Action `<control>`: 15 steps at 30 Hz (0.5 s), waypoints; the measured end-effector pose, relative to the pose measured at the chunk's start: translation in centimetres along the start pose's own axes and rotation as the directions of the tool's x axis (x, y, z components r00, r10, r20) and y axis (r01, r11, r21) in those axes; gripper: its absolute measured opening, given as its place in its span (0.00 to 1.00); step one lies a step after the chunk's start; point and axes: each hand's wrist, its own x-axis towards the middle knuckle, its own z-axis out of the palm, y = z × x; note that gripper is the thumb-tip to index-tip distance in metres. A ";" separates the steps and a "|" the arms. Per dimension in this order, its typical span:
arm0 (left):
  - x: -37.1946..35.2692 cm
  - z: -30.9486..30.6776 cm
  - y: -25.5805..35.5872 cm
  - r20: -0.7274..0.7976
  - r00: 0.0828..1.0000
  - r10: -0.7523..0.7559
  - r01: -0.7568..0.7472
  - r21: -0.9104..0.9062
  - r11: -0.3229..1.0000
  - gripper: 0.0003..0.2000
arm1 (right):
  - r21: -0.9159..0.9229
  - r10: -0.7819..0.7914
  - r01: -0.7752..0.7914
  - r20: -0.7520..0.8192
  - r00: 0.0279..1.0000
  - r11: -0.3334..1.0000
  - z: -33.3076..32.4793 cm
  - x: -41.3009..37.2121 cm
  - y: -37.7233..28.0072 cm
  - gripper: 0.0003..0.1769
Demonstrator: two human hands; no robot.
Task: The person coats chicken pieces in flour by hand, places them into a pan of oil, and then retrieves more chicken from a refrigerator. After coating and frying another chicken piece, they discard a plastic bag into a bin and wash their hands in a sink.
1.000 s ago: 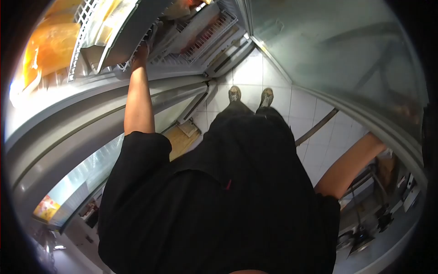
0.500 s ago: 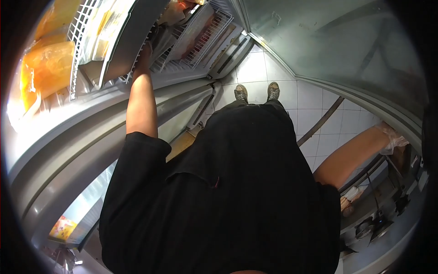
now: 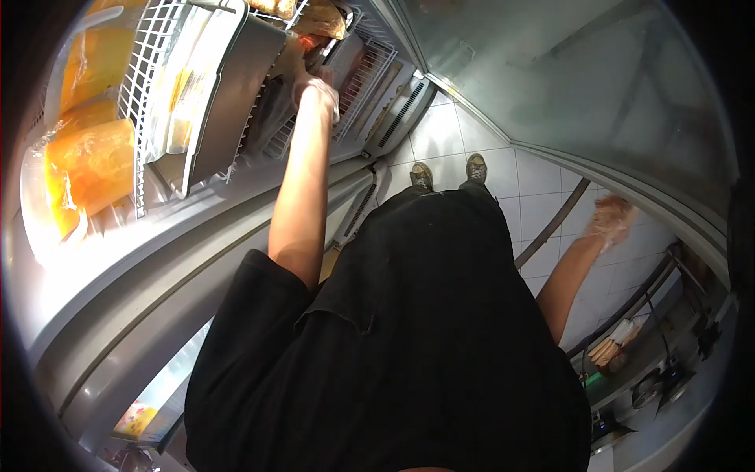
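My left hand, in a clear plastic glove, reaches into the open refrigerator beside a grey metal tray standing on edge. Close to its fingers are wrapped food packages and a wire shelf. The fingertips are partly hidden, so I cannot make out whether they grip anything. My right hand, also in a clear glove, hangs over the tiled floor near the edge of the glass door. Its fingers are loosely bent and somewhat blurred, with nothing visible in them.
Bags of orange food lie at the far left behind a white wire rack. A dark hose or bar crosses the floor tiles. Pans and a pale bundle are at the lower right.
My left hand has moved right and out from behind the tray, toward the wrapped packages. My right hand has moved left, away from the door's edge, and shows more fully.
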 end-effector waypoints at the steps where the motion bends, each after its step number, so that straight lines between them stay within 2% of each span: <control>1: 1.8 0.8 0.2 -0.042 0.999 0.004 -0.009 -0.114 0.993 0.20 | -0.004 0.005 -0.005 0.052 0.999 1.000 0.7 -1.0 1.0 0.20; 2: 3.0 1.2 0.4 -0.058 0.998 0.007 -0.017 -0.182 0.983 0.18 | 0.000 0.009 -0.009 0.050 0.999 1.000 1.3 -1.6 2.2 0.20; 4: 4.4 1.5 1.0 -0.033 0.999 0.022 -0.030 -0.273 0.962 0.15 | 0.072 0.193 -0.198 0.071 0.979 0.978 2.9 -2.4 4.8 0.19; 5: 4.8 1.4 1.2 0.005 1.000 0.030 -0.027 -0.312 0.950 0.14 | 0.077 0.198 -0.203 0.064 0.978 0.976 3.3 -3.0 5.7 0.19; 7: 4.6 0.8 2.1 0.136 0.990 0.046 0.007 -0.372 0.928 0.11 | 0.280 0.403 -0.396 0.035 0.915 0.875 4.1 -4.2 7.0 0.19; 8: 3.7 0.6 3.3 0.260 0.965 0.031 0.078 -0.402 0.912 0.07 | 0.285 0.406 -0.396 0.026 0.914 0.873 5.0 -5.3 7.2 0.19; 10: 1.6 0.2 4.4 0.277 0.961 0.002 0.107 -0.380 0.919 0.06 | 0.304 0.510 -0.436 -0.238 0.826 0.847 7.2 -7.9 7.4 0.21; 12: 2.7 -0.6 5.0 0.323 0.945 -0.046 0.169 -0.366 0.915 0.03 | 0.224 0.611 -0.573 -0.188 0.769 0.789 8.8 -9.8 11.2 0.21; 13: 2.3 -0.7 5.3 0.326 0.944 -0.049 0.171 -0.359 0.917 0.03 | 0.149 0.658 -0.642 -0.128 0.742 0.752 11.5 -11.2 11.9 0.14; 14: 1.2 -1.1 5.7 0.318 0.947 -0.048 0.178 -0.396 0.901 0.03 | 0.041 0.661 -0.668 0.111 0.742 0.743 13.4 -12.4 14.1 0.13; 15: 0.7 -1.6 5.9 0.306 0.951 -0.049 0.185 -0.430 0.884 0.02 | -0.118 0.663 -0.655 0.226 0.714 0.746 16.6 -14.5 13.9 0.12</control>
